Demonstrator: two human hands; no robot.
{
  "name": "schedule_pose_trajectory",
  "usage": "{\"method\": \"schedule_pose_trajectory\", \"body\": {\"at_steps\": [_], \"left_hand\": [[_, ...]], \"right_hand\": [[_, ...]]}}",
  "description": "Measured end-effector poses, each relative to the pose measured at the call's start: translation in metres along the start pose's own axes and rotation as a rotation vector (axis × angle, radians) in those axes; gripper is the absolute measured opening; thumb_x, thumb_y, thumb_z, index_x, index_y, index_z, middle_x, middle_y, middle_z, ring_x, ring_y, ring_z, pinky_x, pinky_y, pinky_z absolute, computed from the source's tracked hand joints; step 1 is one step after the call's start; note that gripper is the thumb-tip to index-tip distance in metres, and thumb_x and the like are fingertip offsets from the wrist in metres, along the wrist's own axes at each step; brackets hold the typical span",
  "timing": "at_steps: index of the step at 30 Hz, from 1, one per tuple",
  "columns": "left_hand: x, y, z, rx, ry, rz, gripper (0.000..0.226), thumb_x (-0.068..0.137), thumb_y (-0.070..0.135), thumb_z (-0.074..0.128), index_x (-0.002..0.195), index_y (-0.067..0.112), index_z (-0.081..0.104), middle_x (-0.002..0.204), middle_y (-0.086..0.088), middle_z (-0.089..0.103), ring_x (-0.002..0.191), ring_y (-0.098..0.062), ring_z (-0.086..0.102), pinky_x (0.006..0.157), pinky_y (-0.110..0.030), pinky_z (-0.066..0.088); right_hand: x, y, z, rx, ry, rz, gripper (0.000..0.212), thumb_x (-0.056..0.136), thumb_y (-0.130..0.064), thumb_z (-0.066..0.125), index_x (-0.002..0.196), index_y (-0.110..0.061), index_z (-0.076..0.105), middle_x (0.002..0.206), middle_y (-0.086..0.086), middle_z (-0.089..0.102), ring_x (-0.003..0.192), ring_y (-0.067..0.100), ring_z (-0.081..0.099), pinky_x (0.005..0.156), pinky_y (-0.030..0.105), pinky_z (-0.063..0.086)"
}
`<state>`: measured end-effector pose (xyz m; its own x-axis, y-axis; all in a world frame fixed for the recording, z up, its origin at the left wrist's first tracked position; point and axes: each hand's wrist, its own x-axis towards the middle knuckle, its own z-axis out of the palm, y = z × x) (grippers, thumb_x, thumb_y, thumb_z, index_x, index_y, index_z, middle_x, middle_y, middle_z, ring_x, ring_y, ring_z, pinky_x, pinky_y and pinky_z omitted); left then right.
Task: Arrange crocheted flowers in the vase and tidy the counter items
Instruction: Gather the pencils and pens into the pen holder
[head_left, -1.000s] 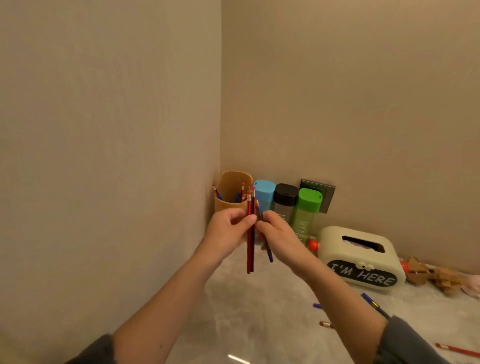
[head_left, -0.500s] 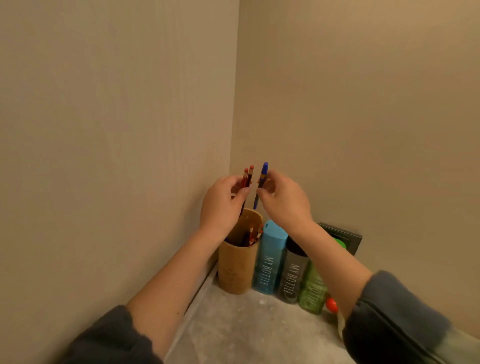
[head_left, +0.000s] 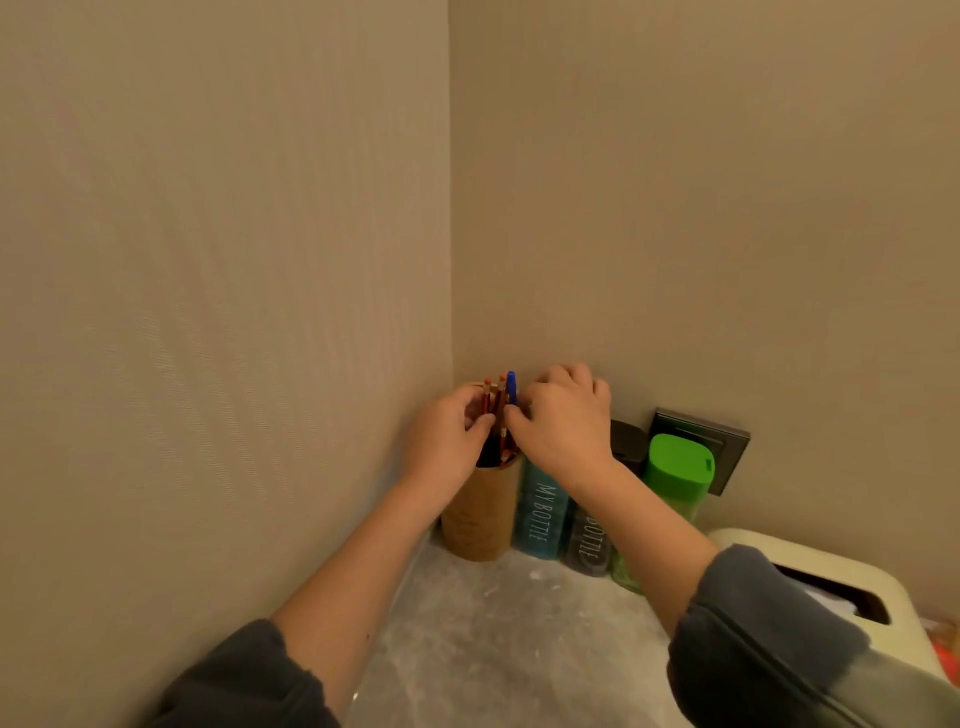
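Down in the lower middle of the frame, two sleeved forearms reach toward the corner where the walls meet. Left of centre, the left hand (head_left: 447, 441) hovers at the mouth of a tan cylindrical pencil holder (head_left: 480, 514) that stands on the grey counter (head_left: 493, 649), tight in the corner. Its fingers (head_left: 480, 423) are curled and pinch a few red pencils (head_left: 493, 400), which stand nearly upright with their lower ends inside the holder and their eraser tips poking above the hand. Just to their right a blue pencil (head_left: 511, 387) rises beside them, its lower part also in the holder. The right hand (head_left: 563, 421) is next to it, fingers (head_left: 566, 376) bent, thumb and forefinger nipping the blue pencil. Below that hand a blue bottle (head_left: 540, 512) touches the holder's side, then comes a dark grey bottle (head_left: 589, 545) partly hidden by the wrist, then a green-capped bottle (head_left: 675, 470) before a dark wall socket (head_left: 727, 441). At lower right sits a cream tissue box (head_left: 779, 561).
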<state>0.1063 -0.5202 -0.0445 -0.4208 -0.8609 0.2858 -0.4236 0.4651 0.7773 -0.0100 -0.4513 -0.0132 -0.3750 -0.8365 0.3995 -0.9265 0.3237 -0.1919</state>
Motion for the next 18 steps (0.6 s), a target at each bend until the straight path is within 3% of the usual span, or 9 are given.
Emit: {"method": "schedule_pose_trajectory", "body": {"at_steps": [4,10,14,18], "left_hand": [[-0.001,-0.002,0.001,-0.082,-0.018,-0.022,0.033,0.091,0.016,0.062,0.122,0.026,0.06,0.108,0.004,0.069,0.097,-0.012,0.066,0.086,-0.035,0.055],[-0.018,0.014,-0.01,-0.075,0.103,0.094,0.039,0.091,0.022,0.062,0.125,0.037,0.055,0.126,0.012,0.057,0.106,-0.01,0.06,0.088,-0.032,0.054],[-0.044,0.033,-0.013,-0.234,0.153,0.178,0.034,0.09,0.012,0.061,0.116,0.034,0.06,0.119,0.014,0.058,0.106,-0.001,0.059,0.089,-0.024,0.052],[-0.08,0.052,0.004,-0.396,0.057,0.172,0.032,0.09,0.002,0.056,0.109,0.027,0.061,0.113,0.007,0.064,0.102,0.002,0.06,0.085,-0.011,0.048]], "right_hand": [[-0.005,0.001,-0.005,0.041,0.003,-0.023,0.033,0.094,-0.036,0.043,0.106,-0.031,0.074,0.109,-0.002,0.062,0.117,0.023,0.04,0.097,0.039,0.024],[-0.025,0.003,-0.031,0.197,0.13,-0.041,0.027,0.092,-0.024,0.049,0.102,-0.032,0.072,0.107,-0.008,0.064,0.118,0.018,0.043,0.098,0.036,0.023],[-0.062,0.011,-0.05,0.319,0.212,-0.035,0.024,0.09,-0.017,0.052,0.095,-0.029,0.072,0.097,-0.01,0.067,0.104,0.016,0.052,0.092,0.037,0.035],[-0.109,0.034,-0.065,0.359,0.243,0.021,0.019,0.088,-0.016,0.058,0.093,-0.025,0.074,0.094,-0.008,0.07,0.095,0.018,0.057,0.086,0.041,0.044]]}}
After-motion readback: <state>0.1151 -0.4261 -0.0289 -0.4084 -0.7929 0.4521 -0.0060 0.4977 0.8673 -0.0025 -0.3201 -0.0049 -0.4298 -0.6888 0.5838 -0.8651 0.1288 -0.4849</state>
